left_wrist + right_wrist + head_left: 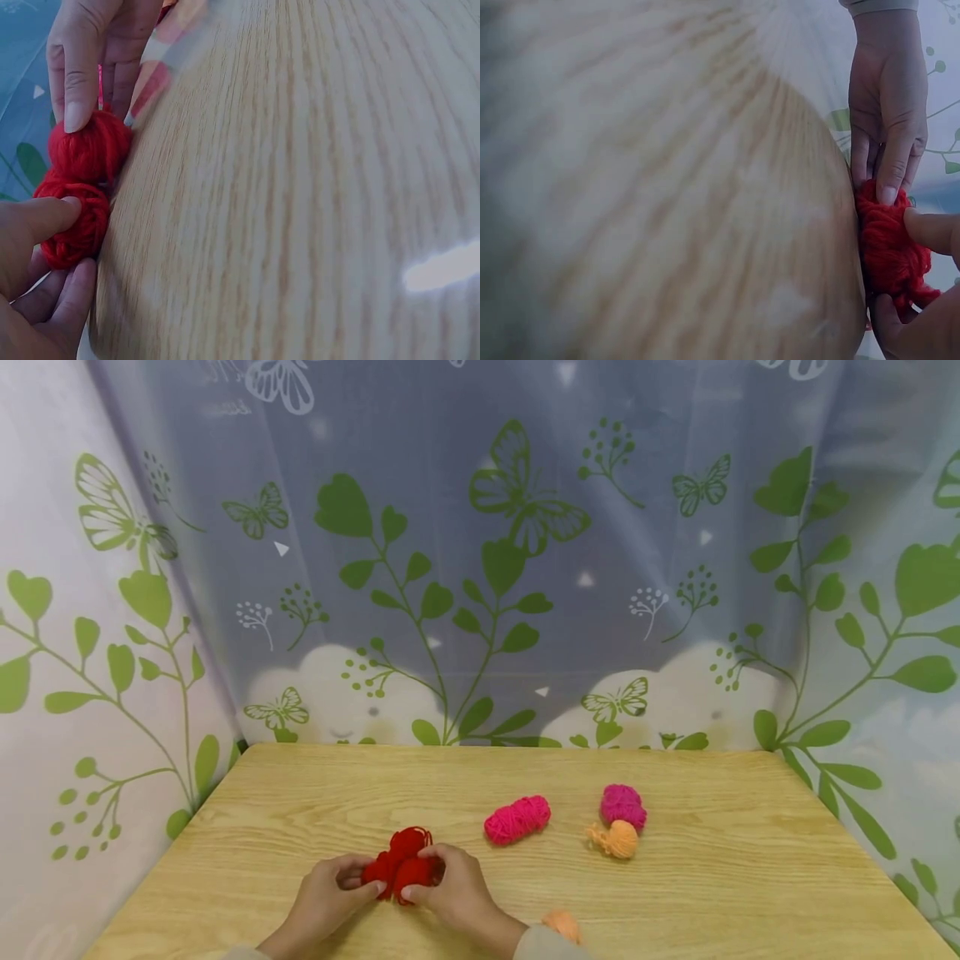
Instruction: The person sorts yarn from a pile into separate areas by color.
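Pinching a loose bundle of red yarn (402, 862) from both sides, a person's left hand (327, 889) and right hand (456, 891) hold it low against the wooden desk (720, 893), near its front edge and left of centre. The left hand's thumb and fingers curl onto one lobe of the bundle, while the right hand's fingertips (77, 116) press down on the other, its thumb closing in from the near side. A loop of red strands stands free at the far side of the bundle, and that slack looks like the main hazard: a pull from either hand could draw it tight into a knot or let the winding spill open. Because the grip sits on the outer strands only, the core might slip out and roll. A pink skein (517, 819) lies near on the right, with a magenta ball (623, 805) touching an orange ball (618, 839) farther off; a sweep of the right forearm could knock them. Another orange piece (562, 925), possibly more yarn though partly hidden, sits just beside the right sleeve (542, 945) and seems the likeliest to be nudged off the desk's front edge. A leaf-and-butterfly curtain (495, 568) hangs behind.
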A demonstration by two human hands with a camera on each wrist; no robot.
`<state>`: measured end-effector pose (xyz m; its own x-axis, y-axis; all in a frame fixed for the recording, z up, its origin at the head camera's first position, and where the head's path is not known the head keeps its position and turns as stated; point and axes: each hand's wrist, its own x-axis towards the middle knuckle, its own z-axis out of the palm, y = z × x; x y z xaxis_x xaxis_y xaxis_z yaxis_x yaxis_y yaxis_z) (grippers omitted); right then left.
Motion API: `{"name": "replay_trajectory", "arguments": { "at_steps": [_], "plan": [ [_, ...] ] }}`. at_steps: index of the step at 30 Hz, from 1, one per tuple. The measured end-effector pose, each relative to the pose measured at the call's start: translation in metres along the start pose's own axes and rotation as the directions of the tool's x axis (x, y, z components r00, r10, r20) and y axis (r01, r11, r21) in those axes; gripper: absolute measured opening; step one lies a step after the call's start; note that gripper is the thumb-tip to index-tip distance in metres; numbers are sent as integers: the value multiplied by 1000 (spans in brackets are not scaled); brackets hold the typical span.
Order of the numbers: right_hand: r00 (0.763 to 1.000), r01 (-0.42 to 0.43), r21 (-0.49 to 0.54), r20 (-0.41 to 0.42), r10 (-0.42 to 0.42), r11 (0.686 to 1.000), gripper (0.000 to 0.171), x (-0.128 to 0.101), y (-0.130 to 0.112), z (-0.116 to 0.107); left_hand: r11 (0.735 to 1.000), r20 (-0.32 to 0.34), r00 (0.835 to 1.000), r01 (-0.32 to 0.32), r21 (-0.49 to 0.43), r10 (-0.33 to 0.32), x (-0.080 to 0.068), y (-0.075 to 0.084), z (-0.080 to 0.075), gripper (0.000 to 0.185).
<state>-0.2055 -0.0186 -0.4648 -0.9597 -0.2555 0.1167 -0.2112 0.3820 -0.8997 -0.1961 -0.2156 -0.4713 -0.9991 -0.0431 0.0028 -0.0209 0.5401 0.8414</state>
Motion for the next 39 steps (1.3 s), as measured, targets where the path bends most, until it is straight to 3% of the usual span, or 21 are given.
{"name": "replay_trajectory", "arguments": {
  "at_steps": [26, 39],
  "plan": [
    [1000, 2, -13, 19, -1, 1000, 42, 2, -1, -1, 1000, 12, 1000, -17, 10, 17, 1, 0, 0, 36],
    [995, -66, 103, 87, 57, 992, 43, 6, -17, -23, 1000, 23, 1000, -17, -13, 18, 3, -3, 1, 36]
  ]
}}
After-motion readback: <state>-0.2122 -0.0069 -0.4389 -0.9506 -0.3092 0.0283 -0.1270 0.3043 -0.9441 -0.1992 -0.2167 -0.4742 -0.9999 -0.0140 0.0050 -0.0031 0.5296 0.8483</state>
